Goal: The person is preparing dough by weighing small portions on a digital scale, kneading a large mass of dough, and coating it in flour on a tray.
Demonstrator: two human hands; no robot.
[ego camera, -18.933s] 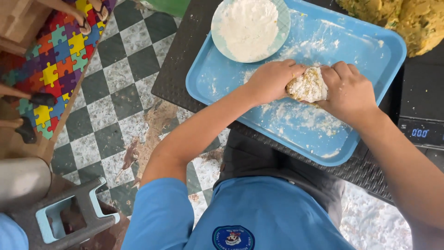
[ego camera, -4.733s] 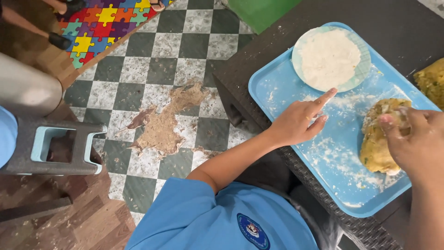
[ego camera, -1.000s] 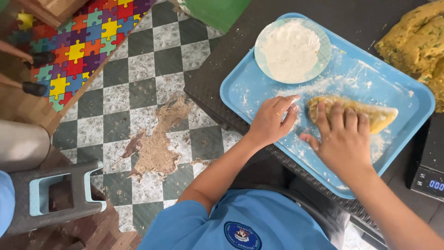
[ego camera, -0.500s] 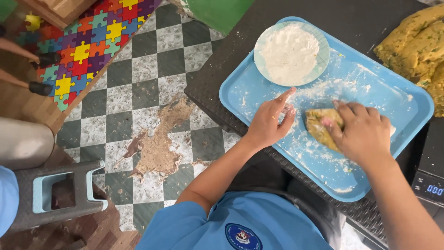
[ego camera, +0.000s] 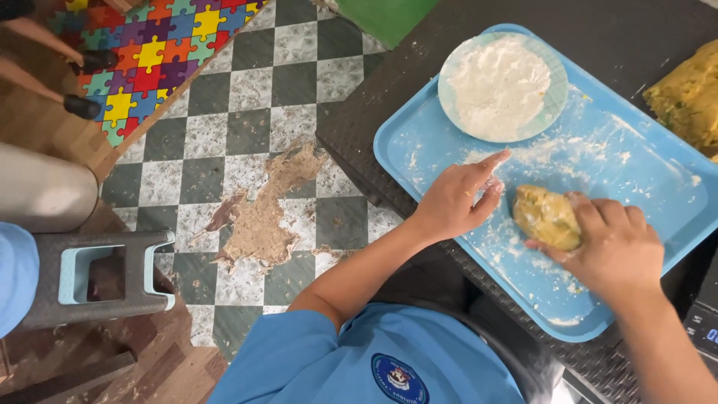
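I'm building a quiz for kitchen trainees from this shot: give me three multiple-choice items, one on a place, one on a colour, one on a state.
1. Where is the plate of flour?
A. at the far corner of the tray
B. on the floor
C. on the stool

2. What colour is the tray?
A. red
B. light blue
C. black

3. What is the right hand doing?
A. hanging free
B. gripping the plate
C. resting on the dough lump

Answers: 1 A, the plate sits inside the tray's far corner. 2 B, its rim and floured base are light blue. 3 C, its fingers curl over the yellowish lump, while the left hand points one finger onto the tray beside it.
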